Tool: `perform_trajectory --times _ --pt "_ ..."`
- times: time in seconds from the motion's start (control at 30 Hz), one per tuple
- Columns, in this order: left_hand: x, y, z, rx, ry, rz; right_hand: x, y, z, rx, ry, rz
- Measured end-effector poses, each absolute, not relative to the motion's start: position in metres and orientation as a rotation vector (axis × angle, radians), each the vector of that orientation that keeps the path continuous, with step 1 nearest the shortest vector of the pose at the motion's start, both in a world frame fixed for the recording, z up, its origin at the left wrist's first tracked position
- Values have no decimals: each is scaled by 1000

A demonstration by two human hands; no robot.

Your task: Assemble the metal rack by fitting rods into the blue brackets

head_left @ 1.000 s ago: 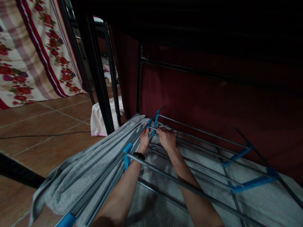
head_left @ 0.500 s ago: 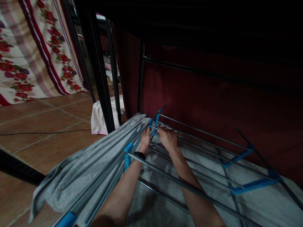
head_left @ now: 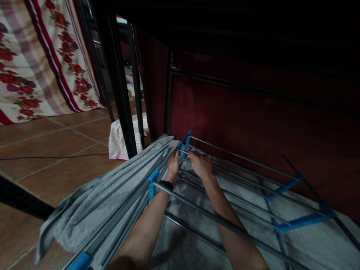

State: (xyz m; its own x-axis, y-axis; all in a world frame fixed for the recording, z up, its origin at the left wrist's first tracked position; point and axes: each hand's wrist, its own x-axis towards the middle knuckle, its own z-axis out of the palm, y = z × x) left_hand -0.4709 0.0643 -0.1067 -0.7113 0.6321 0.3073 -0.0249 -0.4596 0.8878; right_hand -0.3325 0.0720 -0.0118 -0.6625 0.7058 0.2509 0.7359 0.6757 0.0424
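Note:
My left hand (head_left: 172, 167), with a dark band at its wrist, is closed around a blue plastic connector (head_left: 179, 145) on a long grey pole. My right hand (head_left: 201, 164) pinches a thin metal tube (head_left: 184, 151) near its end, which meets that connector. Just beyond stands another blue bracket (head_left: 186, 144) on the same rack frame. A nearer connector (head_left: 152, 179) joins a thicker crossbar (head_left: 202, 210) that passes over both my forearms. To the right, blue end brackets (head_left: 305, 220) hold the far ends of several tubes.
Several loose grey tubes (head_left: 120, 195) lie along the left on a grey blanket (head_left: 64, 228). A black metal post (head_left: 123, 97) rises at the left, with a striped cloth (head_left: 118, 138) beside it. Dark shelving hangs low overhead. Behind is a dark red sheet (head_left: 239, 108).
Almost nothing differs. Both hands keep their grip at the same joint, and the view has shifted very slightly.

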Motion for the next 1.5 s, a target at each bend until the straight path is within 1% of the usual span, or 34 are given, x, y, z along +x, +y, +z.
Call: perform_trajectory --times 0.2,1.13,1.37,1.5 --pt "-472 63 -109 918 1406 2182 -332 71 -9 -1163 -2661 -213" --pt "-471 65 -111 914 1463 2182 -336 71 -11 -1166 -2663 -148" --pt "-479 69 -116 864 1480 2172 -335 74 -9 -1097 -2680 -130" --pt "-483 73 -116 940 1588 2114 -335 80 -12 -1068 -2690 -122"
